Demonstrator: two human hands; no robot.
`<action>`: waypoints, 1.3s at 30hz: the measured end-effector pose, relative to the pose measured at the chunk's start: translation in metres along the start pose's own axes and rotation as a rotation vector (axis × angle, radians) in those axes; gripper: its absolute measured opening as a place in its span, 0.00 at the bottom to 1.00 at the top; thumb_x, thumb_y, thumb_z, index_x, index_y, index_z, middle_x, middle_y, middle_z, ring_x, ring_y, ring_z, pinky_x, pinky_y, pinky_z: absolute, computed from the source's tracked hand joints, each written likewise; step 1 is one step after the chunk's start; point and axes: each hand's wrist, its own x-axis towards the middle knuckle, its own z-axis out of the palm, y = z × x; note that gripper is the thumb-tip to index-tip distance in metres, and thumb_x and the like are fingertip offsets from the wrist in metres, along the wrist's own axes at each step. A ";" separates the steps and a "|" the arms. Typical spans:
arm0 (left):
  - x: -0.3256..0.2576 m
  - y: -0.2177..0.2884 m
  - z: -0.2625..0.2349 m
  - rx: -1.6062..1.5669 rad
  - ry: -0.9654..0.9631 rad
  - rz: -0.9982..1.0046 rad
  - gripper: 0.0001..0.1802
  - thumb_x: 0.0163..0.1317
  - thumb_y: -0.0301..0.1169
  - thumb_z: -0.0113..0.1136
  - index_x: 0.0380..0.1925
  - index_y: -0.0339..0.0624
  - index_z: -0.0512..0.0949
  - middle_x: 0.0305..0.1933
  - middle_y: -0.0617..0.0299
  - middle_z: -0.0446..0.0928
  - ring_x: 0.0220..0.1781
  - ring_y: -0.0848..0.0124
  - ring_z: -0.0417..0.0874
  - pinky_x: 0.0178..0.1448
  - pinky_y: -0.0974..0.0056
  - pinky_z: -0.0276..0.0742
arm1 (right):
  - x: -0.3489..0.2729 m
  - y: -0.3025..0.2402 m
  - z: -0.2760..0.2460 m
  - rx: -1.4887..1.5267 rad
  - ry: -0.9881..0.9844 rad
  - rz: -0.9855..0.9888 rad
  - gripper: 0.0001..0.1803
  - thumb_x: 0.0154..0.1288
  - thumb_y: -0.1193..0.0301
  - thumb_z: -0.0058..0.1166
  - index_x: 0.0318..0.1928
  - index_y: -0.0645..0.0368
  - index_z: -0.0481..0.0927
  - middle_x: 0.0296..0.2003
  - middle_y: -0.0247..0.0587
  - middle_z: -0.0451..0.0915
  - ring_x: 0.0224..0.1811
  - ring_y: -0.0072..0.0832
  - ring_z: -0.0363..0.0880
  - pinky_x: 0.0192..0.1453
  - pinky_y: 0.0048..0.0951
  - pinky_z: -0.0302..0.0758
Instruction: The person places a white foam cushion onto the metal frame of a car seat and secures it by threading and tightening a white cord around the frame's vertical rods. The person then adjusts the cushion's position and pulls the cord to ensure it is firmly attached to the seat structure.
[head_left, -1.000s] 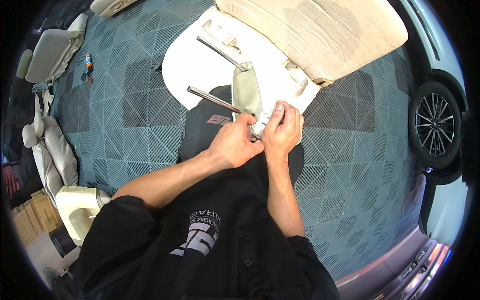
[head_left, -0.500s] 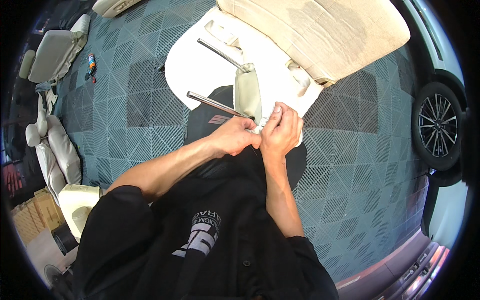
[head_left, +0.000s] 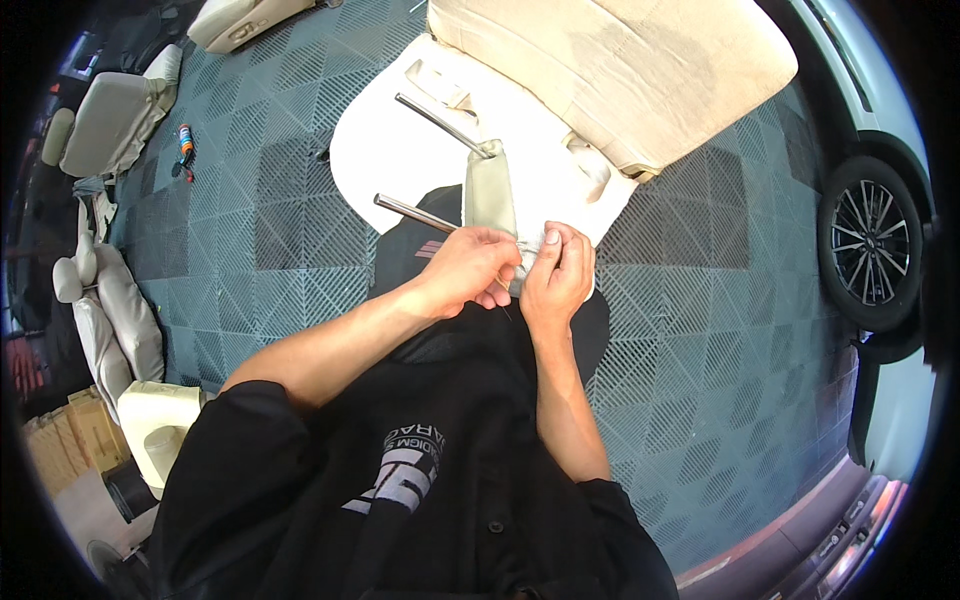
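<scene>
A pale grey-green headrest (head_left: pixel 488 195) lies across my lap, its two metal posts (head_left: pixel 440 122) pointing to the upper left. Its cover is gathered and creased at the near end. My left hand (head_left: pixel 468 270) is closed in a pinch beside this end, just below the nearer post; what sits between its fingertips is too small to make out. A thin dark line, perhaps thread, hangs below those fingers. My right hand (head_left: pixel 558 275) curls round the right side of the same end, thumb on top, gripping the headrest.
Beyond the headrest is a white seat base (head_left: pixel 375 150) with a stained beige seat back (head_left: pixel 620 80). Other car seats (head_left: pixel 115 120) stand at the left. An orange and blue bottle (head_left: pixel 185 145) lies on the tiled floor (head_left: pixel 680 330). A car wheel (head_left: pixel 872 243) is at the right.
My left hand has lifted slightly and its fingers have shifted over the creased end. My right hand keeps its grip, a little lower and further left in view.
</scene>
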 end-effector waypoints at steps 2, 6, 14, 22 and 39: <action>-0.004 0.000 0.002 0.019 0.010 -0.011 0.24 0.63 0.31 0.60 0.57 0.33 0.71 0.30 0.63 0.78 0.21 0.71 0.83 0.24 0.69 0.78 | -0.001 -0.002 0.001 0.005 0.001 -0.003 0.07 0.74 0.74 0.51 0.43 0.63 0.81 0.42 0.46 0.83 0.44 0.44 0.79 0.51 0.42 0.74; 0.003 -0.001 -0.003 -0.084 -0.067 -0.135 0.07 0.62 0.34 0.60 0.35 0.43 0.77 0.21 0.68 0.71 0.18 0.71 0.78 0.24 0.65 0.74 | -0.006 -0.001 0.003 -0.014 0.000 -0.015 0.08 0.74 0.72 0.51 0.44 0.61 0.81 0.43 0.45 0.83 0.45 0.45 0.80 0.51 0.43 0.73; 0.000 0.016 -0.012 0.026 -0.129 -0.144 0.11 0.64 0.34 0.62 0.42 0.40 0.80 0.22 0.65 0.75 0.21 0.69 0.78 0.27 0.63 0.74 | 0.005 0.002 0.004 0.019 -0.010 -0.056 0.09 0.75 0.70 0.50 0.45 0.60 0.81 0.43 0.46 0.83 0.44 0.46 0.80 0.51 0.45 0.73; -0.056 0.044 -0.014 1.270 0.365 1.402 0.24 0.62 0.30 0.65 0.58 0.36 0.77 0.39 0.55 0.84 0.42 0.55 0.87 0.58 0.51 0.79 | 0.048 0.015 -0.005 0.104 -0.018 0.079 0.14 0.79 0.66 0.46 0.45 0.65 0.81 0.40 0.50 0.83 0.42 0.46 0.82 0.50 0.41 0.77; -0.024 -0.051 -0.105 1.414 0.097 0.551 0.44 0.55 0.71 0.63 0.44 0.35 0.84 0.33 0.43 0.86 0.41 0.47 0.89 0.47 0.47 0.83 | -0.015 0.054 -0.055 0.910 -0.342 1.215 0.55 0.61 0.26 0.49 0.77 0.51 0.60 0.74 0.57 0.60 0.72 0.63 0.62 0.61 0.71 0.70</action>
